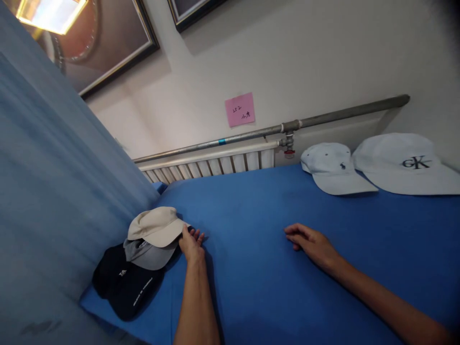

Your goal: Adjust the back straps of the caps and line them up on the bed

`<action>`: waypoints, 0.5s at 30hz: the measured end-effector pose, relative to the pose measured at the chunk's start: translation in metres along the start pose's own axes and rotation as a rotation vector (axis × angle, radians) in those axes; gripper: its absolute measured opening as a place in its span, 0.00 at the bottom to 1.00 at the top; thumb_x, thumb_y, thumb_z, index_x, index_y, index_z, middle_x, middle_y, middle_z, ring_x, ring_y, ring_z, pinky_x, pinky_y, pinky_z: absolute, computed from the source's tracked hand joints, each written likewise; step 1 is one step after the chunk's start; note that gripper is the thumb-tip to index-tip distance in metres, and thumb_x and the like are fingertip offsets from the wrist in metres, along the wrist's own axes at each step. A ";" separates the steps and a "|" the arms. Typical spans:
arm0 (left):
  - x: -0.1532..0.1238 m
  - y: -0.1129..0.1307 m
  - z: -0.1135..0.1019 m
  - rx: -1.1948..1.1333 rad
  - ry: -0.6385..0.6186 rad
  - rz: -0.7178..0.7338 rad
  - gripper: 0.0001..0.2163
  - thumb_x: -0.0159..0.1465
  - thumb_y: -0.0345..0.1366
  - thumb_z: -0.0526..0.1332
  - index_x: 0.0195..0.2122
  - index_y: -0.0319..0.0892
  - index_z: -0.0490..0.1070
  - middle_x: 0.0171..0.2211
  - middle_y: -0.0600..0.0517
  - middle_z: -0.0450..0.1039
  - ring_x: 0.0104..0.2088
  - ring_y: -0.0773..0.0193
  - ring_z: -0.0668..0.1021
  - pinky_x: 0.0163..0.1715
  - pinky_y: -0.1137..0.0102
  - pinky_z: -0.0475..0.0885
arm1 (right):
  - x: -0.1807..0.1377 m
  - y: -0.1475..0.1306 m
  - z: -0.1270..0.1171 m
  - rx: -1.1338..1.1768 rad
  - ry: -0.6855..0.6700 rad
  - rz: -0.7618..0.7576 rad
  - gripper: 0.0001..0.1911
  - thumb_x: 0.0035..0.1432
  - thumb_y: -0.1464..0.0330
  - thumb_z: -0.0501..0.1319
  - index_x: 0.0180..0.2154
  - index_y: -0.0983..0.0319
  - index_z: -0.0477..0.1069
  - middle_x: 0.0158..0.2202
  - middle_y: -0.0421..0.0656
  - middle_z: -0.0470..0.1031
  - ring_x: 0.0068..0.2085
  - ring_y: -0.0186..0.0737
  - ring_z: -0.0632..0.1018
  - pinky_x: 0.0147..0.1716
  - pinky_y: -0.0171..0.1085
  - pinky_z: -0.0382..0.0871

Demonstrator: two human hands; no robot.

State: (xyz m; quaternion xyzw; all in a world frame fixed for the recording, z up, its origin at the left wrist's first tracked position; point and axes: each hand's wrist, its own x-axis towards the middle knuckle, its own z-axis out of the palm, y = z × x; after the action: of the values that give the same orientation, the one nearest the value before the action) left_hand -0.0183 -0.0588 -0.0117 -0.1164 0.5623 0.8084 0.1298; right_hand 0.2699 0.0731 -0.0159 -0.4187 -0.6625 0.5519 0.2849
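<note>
A beige fabric baseball cap with a curved brim (154, 225) lies at the left end of a flat surface covered in smooth blue cloth (244, 206), on top of a grey baseball cap (153, 256), whose crown it partly hides. The grey cap in turn overlaps a black baseball cap with small white lettering along its brim (122, 282), which lies nearest the surface's left edge. All three brims point broadly to the right, toward the person's left hand (192, 243). That hand is at the front of the beige brim, the thumb against the brim's tip and the other fingers partly spread just past it; whether they pinch the brim cannot be told. The right hand (312, 244) is well apart from the stack, over the middle of the blue cloth, its fingers loosely bent in a slack, ungripping pose; whether it touches the cloth is unclear. At the far right, a white baseball cap with a small dark emblem (327, 163) sits beside a larger-looking white baseball cap with dark letters on its front (391, 163). Behind the surface, a ribbed white radiator (215, 165) stands below a grey metal pipe (251, 135), and a pink square paper note with handwriting (240, 110) is on the wall
</note>
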 end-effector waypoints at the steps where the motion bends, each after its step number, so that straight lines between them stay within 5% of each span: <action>1: 0.001 0.002 0.000 -0.014 0.027 0.018 0.10 0.61 0.41 0.58 0.35 0.40 0.63 0.31 0.52 0.67 0.28 0.66 0.75 0.25 0.71 0.74 | 0.000 -0.001 0.000 -0.013 -0.005 -0.003 0.10 0.45 0.63 0.59 0.31 0.60 0.73 0.29 0.41 0.73 0.25 0.35 0.72 0.32 0.38 0.68; 7: 0.003 0.005 -0.001 -0.106 0.029 0.065 0.05 0.62 0.37 0.56 0.35 0.42 0.63 0.30 0.53 0.68 0.31 0.65 0.77 0.27 0.70 0.77 | -0.001 -0.001 0.000 -0.080 -0.030 -0.028 0.11 0.47 0.62 0.57 0.32 0.60 0.73 0.28 0.41 0.73 0.26 0.36 0.73 0.32 0.37 0.70; 15: -0.013 -0.006 0.012 -0.192 -0.177 0.069 0.04 0.58 0.30 0.59 0.35 0.40 0.65 0.33 0.52 0.72 0.28 0.66 0.79 0.27 0.70 0.77 | 0.002 0.004 -0.001 -0.064 -0.056 -0.039 0.11 0.48 0.62 0.57 0.33 0.60 0.72 0.29 0.41 0.73 0.27 0.36 0.73 0.33 0.37 0.69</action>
State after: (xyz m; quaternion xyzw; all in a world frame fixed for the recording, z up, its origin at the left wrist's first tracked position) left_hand -0.0043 -0.0464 -0.0085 -0.0370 0.4724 0.8695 0.1391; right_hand 0.2711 0.0751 -0.0199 -0.3989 -0.6956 0.5364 0.2633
